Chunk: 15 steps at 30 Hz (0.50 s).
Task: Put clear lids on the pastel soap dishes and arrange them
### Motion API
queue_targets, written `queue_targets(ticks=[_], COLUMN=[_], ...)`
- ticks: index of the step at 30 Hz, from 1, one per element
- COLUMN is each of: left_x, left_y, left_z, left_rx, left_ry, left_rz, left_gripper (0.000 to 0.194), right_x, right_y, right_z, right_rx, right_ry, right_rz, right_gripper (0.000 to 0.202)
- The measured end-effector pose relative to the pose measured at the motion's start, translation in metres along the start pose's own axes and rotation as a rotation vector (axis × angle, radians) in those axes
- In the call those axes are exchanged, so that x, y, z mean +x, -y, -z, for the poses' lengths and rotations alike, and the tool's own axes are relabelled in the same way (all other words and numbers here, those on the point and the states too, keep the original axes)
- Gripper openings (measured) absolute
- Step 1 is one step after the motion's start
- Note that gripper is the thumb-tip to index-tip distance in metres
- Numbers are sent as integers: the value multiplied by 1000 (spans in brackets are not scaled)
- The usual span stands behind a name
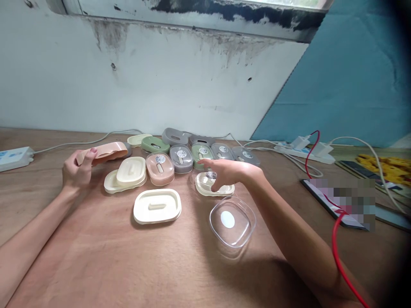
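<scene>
On the left, my left hand (76,172) is closed on a peach-coloured plastic piece (107,150) with a rounded end, raised above the table. My right hand (226,170) hovers with thumb and fingers apart over a cream oval box (218,191) with a clear part and a round label; I cannot tell if it touches. Nearer to me lies a clear plastic cover (245,226) with a white round sticker. A cream lid (157,207) with a raised bar rests in the middle. Two more cream pieces overlap, the upper one a cream lid (131,170).
Behind stand several lidded boxes, among them a pink box (160,171), a grey box (180,159) and a green box (156,144). At right are a power strip (324,157), a phone (321,201) and a red cable (335,244). Another power strip (16,158) sits far left.
</scene>
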State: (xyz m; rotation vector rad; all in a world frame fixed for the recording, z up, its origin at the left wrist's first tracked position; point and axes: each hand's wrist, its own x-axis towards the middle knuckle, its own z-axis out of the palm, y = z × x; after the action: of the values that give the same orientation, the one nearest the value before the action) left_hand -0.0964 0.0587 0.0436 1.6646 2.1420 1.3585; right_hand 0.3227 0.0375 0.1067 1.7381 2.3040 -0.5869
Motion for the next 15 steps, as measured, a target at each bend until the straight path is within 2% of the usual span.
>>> queue_targets(ticks=[5,7,9,11,13,15], left_x=[-30,-49,-67,-81,-90,-93], left_y=[-14,-25,-36,-46,-53,-56], left_z=[-9,-13,-16,-19,-20,-21], left_rx=[-117,-164,-213,-214,-186,-158], left_ry=[98,190,296,383,464,553], left_rz=[-279,-468,-681,-869,-994,-1049], left_gripper=[40,37,35,37,41,41], right_x=[-6,-12,-19,-25,-28,-25], right_y=[7,12,19,30,45,60], right_z=[3,5,5,1,-8,-22], right_rx=[-59,-61,-14,76,155,177], right_ry=[-11,-40,-93,-151,-181,-177], right_rz=[0,20,125,301,446,516], right_gripper=[100,100,101,104,107,107])
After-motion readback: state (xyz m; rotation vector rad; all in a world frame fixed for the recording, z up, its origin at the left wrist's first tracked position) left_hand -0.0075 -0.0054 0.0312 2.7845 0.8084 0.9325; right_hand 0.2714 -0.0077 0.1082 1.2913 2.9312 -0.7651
